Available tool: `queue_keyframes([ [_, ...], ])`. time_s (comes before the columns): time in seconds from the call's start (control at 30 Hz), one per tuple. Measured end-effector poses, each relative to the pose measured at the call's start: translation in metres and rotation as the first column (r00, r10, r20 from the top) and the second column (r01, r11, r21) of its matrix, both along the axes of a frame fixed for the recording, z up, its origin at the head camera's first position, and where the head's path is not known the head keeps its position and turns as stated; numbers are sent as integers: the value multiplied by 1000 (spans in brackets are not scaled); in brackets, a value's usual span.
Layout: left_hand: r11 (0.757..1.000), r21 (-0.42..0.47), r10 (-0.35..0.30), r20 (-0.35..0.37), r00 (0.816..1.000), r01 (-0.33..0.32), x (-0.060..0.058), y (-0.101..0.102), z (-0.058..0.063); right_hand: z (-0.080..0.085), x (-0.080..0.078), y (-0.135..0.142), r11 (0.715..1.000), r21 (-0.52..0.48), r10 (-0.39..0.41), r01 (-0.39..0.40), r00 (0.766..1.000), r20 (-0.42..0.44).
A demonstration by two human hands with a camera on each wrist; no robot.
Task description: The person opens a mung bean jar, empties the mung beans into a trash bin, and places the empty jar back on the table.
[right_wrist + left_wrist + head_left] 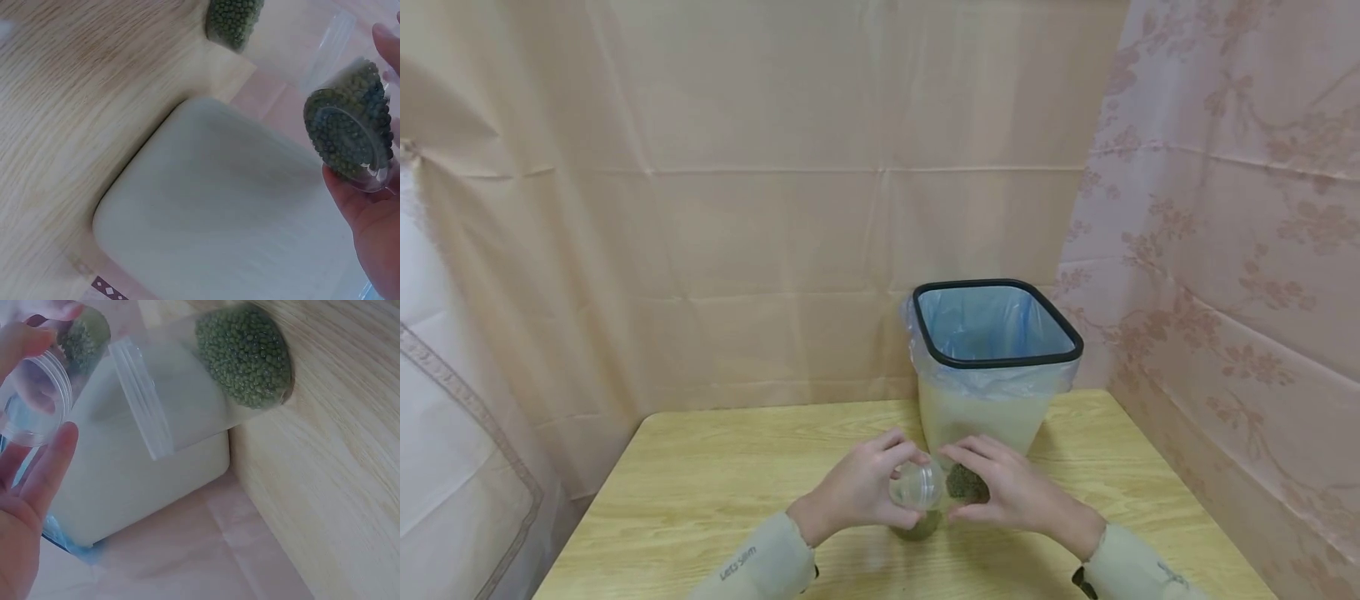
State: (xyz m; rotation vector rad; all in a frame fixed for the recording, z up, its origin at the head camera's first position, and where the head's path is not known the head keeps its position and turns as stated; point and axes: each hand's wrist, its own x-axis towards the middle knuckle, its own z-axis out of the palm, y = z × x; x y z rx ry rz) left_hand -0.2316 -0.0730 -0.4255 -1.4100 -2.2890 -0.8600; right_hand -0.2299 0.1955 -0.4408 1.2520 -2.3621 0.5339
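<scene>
A clear plastic jar (80,340) of small green beans lies tilted between both hands. My left hand (861,483) curls round its clear, ridged end (61,384), thumb on the near side and fingers on the far side. At the other end, my right hand (1011,487) grips the bean-filled bottom (347,128). A second clear jar (187,394) stands upright on the table just below the hands. Green beans (244,356) fill its lower part, and a translucent ridged band (140,400) rings its top.
Behind the hands stands a pale trash bin (981,417) with a black rim (1000,363) and a bluish liner bag (977,321). It rests on the wood-grain table (737,467). A beige curtain (775,208) hangs behind, and a floral one (1247,292) on the right.
</scene>
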Motion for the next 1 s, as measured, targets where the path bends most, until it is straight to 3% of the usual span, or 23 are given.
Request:
queue_keyframes([
  [0.27, 994, -108, 8, -94, 996, -18, 1, -3, 6, -1, -1, 3, 999, -38, -32, 33, 999, 23],
  [0.4, 991, -133, -37, -126, 991, 20, 3, -5, 8, -1, -2, 3, 998, -62, -25, 27, 999, 36],
  [0.57, 991, -125, -81, -230, 970, 53, 4, -5, 9, -1, -1, 1, 999, -48, -16, 19, 999, 52],
  [1.0, 995, -85, -60, -213, 975, 42, 4, -6, 9, -1, 1, 0, 1000, -10, -12, 12, 998, 55],
])
